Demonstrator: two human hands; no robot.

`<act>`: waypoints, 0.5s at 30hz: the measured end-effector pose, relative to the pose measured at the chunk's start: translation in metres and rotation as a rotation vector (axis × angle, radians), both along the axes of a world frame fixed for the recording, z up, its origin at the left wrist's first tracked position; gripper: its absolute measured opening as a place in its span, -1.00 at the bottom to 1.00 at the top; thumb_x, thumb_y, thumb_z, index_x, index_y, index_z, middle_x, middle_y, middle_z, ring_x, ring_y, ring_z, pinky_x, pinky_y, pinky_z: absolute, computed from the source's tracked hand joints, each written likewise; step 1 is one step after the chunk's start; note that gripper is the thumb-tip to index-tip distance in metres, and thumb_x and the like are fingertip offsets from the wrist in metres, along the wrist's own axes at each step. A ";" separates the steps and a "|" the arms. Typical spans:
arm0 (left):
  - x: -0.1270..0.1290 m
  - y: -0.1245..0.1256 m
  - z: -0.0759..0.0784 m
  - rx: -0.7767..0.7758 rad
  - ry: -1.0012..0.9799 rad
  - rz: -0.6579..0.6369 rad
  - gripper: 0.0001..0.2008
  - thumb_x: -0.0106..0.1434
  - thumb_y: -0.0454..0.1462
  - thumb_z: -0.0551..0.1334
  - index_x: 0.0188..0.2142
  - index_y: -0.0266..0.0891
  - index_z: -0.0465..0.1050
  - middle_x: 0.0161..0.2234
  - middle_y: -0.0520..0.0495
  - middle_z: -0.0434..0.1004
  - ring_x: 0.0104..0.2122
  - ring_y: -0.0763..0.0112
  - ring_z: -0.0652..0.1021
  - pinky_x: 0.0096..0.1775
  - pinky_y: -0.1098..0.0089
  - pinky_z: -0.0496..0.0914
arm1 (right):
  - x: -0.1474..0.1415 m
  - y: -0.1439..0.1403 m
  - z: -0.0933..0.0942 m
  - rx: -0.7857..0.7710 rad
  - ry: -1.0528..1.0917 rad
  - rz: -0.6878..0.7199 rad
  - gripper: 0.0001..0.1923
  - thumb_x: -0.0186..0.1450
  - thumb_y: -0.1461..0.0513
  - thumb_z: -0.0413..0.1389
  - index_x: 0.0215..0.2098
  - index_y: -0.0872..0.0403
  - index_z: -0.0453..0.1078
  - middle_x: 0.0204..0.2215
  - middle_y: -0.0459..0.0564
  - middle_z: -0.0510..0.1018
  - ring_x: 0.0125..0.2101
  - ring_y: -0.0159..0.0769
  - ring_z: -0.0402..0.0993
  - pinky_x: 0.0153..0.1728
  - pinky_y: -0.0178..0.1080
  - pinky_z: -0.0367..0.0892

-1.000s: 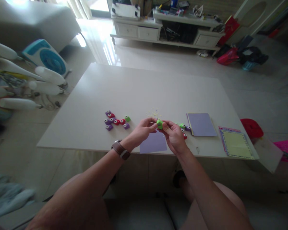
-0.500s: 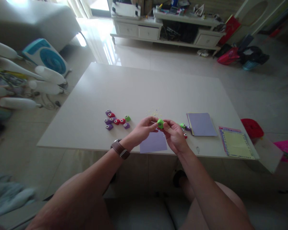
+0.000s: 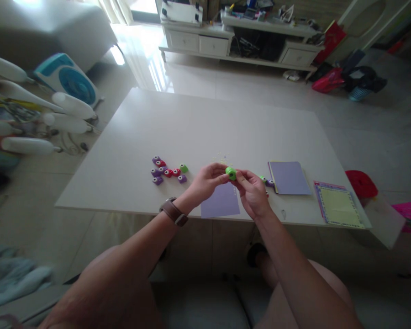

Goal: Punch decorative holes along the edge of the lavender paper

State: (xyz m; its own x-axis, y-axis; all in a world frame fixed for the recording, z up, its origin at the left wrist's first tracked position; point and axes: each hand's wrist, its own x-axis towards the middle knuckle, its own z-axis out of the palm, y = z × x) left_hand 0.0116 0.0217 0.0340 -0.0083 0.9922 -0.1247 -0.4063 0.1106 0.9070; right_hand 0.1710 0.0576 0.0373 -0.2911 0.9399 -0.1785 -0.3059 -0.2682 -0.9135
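Note:
Above the near edge of the table I hold a small green craft paper punch (image 3: 230, 173) between both hands. My left hand (image 3: 208, 180) pinches it from the left with thumb and fingers. From the other side my right hand (image 3: 252, 189) closes on it, thumb across the front. Beneath the hands lies a purple paper sheet (image 3: 220, 204), with small cut marks along its right edge. Tiny pale paper bits (image 3: 222, 159) are scattered just beyond my fingers. Several punches in purple, red and green, among them a red punch (image 3: 168, 173), stand to the left.
Right of my hands, a few more punches, including a purple punch (image 3: 270, 183), sit partly hidden beside a purple paper stack (image 3: 289, 178). Farther right lie bordered yellow sheets (image 3: 340, 205). A small clear object (image 3: 283, 214) rests near the white table's (image 3: 205, 119) front edge.
The green punch has turned slightly in my fingers, and a thin pale sliver by my left fingertips no longer shows. My view has shifted a little; the other things stay put.

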 end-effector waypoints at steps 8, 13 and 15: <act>0.001 -0.003 0.006 -0.014 0.133 -0.018 -0.62 0.19 -0.10 0.48 -0.14 -0.31 0.54 -0.26 -0.11 0.64 -0.22 0.36 0.61 -0.09 0.32 0.46 | 0.001 -0.001 0.002 0.011 0.009 0.009 -0.50 0.07 0.01 0.53 -0.18 0.06 0.50 -0.27 -0.07 0.62 -0.29 -0.34 0.57 -0.16 -0.26 0.53; 0.005 -0.004 0.004 -0.047 0.145 0.010 -0.70 0.20 -0.17 0.45 -0.17 -0.30 0.51 -0.30 -0.08 0.63 -0.25 0.39 0.60 -0.16 0.37 0.44 | 0.001 -0.002 0.000 0.012 0.002 -0.001 -0.45 0.04 0.01 0.54 -0.14 0.05 0.48 -0.25 -0.06 0.62 -0.28 -0.32 0.57 -0.19 -0.25 0.53; 0.006 -0.004 0.004 -0.051 0.157 0.022 -0.71 0.20 -0.18 0.44 -0.18 -0.29 0.50 -0.33 -0.07 0.62 -0.27 0.40 0.59 -0.18 0.38 0.43 | 0.000 -0.003 -0.002 0.013 -0.001 -0.006 -0.44 0.04 0.00 0.54 -0.14 0.05 0.48 -0.24 -0.06 0.62 -0.28 -0.31 0.57 -0.19 -0.24 0.53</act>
State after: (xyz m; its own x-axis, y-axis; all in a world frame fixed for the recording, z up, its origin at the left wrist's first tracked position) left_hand 0.0173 0.0181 0.0378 -0.0537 0.9839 -0.1706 -0.2631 0.1508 0.9529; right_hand 0.1709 0.0549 0.0349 -0.2850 0.9439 -0.1670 -0.3062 -0.2548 -0.9172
